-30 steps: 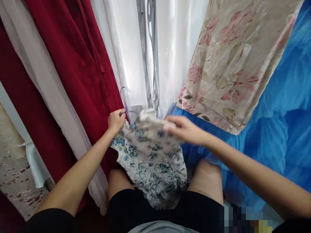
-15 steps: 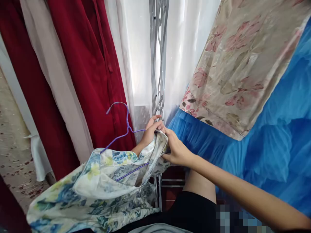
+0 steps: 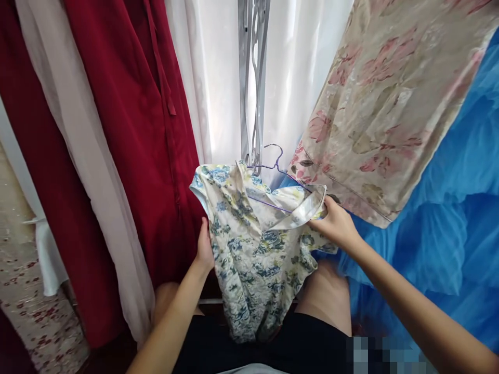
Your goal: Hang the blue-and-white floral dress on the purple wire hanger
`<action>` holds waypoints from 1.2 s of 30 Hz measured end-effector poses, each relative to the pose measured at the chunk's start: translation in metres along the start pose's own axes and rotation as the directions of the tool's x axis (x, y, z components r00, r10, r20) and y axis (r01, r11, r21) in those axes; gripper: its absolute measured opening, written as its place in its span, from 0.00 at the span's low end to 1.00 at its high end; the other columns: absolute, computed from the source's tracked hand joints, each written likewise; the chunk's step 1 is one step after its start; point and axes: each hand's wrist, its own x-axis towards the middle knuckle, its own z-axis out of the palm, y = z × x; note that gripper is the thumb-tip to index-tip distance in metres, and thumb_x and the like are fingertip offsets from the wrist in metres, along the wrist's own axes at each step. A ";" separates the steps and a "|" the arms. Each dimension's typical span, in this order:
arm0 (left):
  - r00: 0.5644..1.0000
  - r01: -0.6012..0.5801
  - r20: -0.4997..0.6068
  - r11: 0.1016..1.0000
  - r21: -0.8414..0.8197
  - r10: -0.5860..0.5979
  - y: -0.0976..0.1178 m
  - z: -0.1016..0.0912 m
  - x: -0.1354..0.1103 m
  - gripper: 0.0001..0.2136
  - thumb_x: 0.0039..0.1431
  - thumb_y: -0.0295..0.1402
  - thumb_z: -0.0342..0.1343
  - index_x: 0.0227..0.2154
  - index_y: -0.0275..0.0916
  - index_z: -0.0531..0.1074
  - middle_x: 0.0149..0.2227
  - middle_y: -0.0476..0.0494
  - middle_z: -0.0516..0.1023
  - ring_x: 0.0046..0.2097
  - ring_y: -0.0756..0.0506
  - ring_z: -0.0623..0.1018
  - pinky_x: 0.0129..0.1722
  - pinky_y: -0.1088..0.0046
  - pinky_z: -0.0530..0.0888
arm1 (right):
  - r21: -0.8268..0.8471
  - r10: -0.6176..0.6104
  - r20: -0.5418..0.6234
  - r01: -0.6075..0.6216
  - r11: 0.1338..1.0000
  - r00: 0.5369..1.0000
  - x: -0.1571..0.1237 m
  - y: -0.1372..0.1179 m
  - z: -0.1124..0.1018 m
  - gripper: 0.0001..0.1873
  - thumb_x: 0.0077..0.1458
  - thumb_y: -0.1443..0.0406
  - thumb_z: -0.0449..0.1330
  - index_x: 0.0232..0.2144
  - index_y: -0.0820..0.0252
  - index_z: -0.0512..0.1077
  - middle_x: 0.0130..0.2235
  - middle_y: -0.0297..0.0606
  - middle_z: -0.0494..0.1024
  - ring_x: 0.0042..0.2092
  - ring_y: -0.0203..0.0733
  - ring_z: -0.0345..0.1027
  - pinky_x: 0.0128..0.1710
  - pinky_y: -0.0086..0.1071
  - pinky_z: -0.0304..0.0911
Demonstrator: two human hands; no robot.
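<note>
A small white garment with a blue and yellow flower print (image 3: pixel 249 244) hangs in front of me on a thin purple wire hanger (image 3: pixel 273 161). My left hand (image 3: pixel 205 246) holds the garment's left side, fingers closed on the cloth. My right hand (image 3: pixel 335 226) grips the garment's right shoulder edge near the hanger's arm. The hanger's hook stands free just above the garment, beside a silver metal grille (image 3: pixel 251 83). The cloth falls down over my knees.
Dark red dresses (image 3: pixel 128 119) and a pale beige one (image 3: pixel 74 145) hang at the left. White curtains (image 3: pixel 210 78) cover the window behind. At the right hang a beige garment with pink flowers (image 3: pixel 382 104) and blue tulle (image 3: pixel 448 218). A speckled floor (image 3: pixel 31 317) shows lower left.
The garment was bunched low at my left with both hands together at its collar. Now it hangs spread upright on the hanger, my hands apart at its two sides.
</note>
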 end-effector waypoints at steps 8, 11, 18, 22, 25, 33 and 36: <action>0.925 -0.086 -0.344 0.971 0.224 0.161 -0.076 -0.029 -0.050 0.28 0.38 0.38 0.75 0.46 0.38 0.77 0.46 0.38 0.84 0.54 0.34 0.80 0.56 0.59 0.75 | 0.032 -0.215 0.063 0.214 0.976 0.975 0.018 -0.025 -0.022 0.28 0.45 0.60 0.67 0.51 0.55 0.72 0.41 0.41 0.82 0.42 0.57 0.76 0.38 0.36 0.64; 0.918 -0.045 -0.371 0.966 0.256 0.141 -0.099 -0.026 -0.069 0.27 0.38 0.36 0.74 0.45 0.39 0.77 0.46 0.39 0.83 0.54 0.34 0.80 0.55 0.60 0.75 | 0.104 -0.322 0.122 0.311 0.945 0.939 0.015 -0.011 -0.033 0.31 0.46 0.61 0.66 0.55 0.55 0.70 0.46 0.42 0.81 0.45 0.57 0.75 0.43 0.38 0.66; 0.877 0.088 -0.476 0.951 0.298 0.068 -0.122 -0.027 -0.108 0.19 0.41 0.36 0.70 0.39 0.38 0.78 0.44 0.38 0.83 0.54 0.33 0.79 0.55 0.60 0.74 | 0.204 -0.117 -0.406 0.215 0.955 0.906 -0.065 -0.019 0.010 0.25 0.57 0.63 0.60 0.57 0.55 0.66 0.58 0.52 0.68 0.61 0.62 0.61 0.60 0.56 0.57; 0.857 0.107 -0.514 0.963 0.248 0.038 -0.118 -0.031 -0.119 0.19 0.44 0.35 0.67 0.43 0.42 0.77 0.44 0.42 0.84 0.55 0.35 0.79 0.54 0.62 0.76 | 0.687 0.176 -0.078 -0.075 0.723 0.981 -0.131 -0.043 0.083 0.09 0.64 0.57 0.56 0.42 0.54 0.68 0.37 0.39 0.71 0.38 0.47 0.69 0.39 0.39 0.67; 0.833 0.150 -0.553 0.964 0.221 -0.003 -0.110 -0.028 -0.126 0.22 0.44 0.35 0.67 0.45 0.43 0.76 0.44 0.44 0.84 0.53 0.36 0.80 0.52 0.61 0.77 | 0.753 0.030 0.311 -0.266 0.602 0.950 -0.146 -0.054 0.115 0.17 0.66 0.54 0.54 0.28 0.56 0.65 0.26 0.32 0.66 0.29 0.40 0.61 0.30 0.33 0.59; 0.849 0.095 -0.520 0.941 0.324 0.094 -0.111 -0.016 -0.139 0.18 0.50 0.35 0.63 0.45 0.42 0.74 0.47 0.42 0.82 0.56 0.37 0.78 0.55 0.63 0.74 | 0.810 0.172 0.342 -0.383 0.444 0.924 -0.140 -0.054 0.101 0.16 0.58 0.58 0.60 0.20 0.57 0.67 0.19 0.29 0.65 0.24 0.36 0.56 0.26 0.31 0.52; 0.757 -0.128 -0.475 0.814 0.566 0.450 -0.113 -0.019 -0.138 0.21 0.52 0.34 0.65 0.49 0.45 0.69 0.55 0.42 0.75 0.60 0.39 0.73 0.59 0.64 0.70 | 0.813 0.258 0.317 -0.401 0.422 0.913 -0.153 -0.053 0.094 0.13 0.54 0.60 0.63 0.20 0.57 0.71 0.19 0.30 0.67 0.24 0.37 0.58 0.27 0.32 0.54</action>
